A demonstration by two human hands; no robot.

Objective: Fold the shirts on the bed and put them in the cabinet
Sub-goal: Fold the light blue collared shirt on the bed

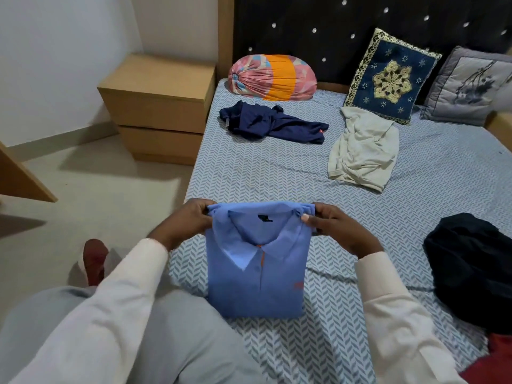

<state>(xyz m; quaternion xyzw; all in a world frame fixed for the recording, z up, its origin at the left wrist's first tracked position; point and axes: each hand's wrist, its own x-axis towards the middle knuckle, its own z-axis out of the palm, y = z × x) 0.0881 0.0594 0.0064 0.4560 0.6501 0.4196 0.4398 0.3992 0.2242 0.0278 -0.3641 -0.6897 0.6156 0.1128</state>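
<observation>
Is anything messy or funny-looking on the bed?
Yes. The navy blue shirt and the cream shirt lie crumpled farther up the patterned bed sheet, and a black cloth heap sits bunched at the right edge. Only the light blue polo shirt looks neatly folded.

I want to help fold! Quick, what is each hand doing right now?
Left hand: grips the blue shirt at its collar end.
Right hand: grips the same shirt's other corner.

We extend the left forearm [110, 300] and the right forearm [393, 300] forward, converging toward the hands. Our left hand [191, 221] pinches the top left corner of the blue shirt [257, 281], fingers [203, 205] curled over its edge. Our right hand [336, 228] pinches the top right corner, thumb on the near face. Both hands sit level.
</observation>
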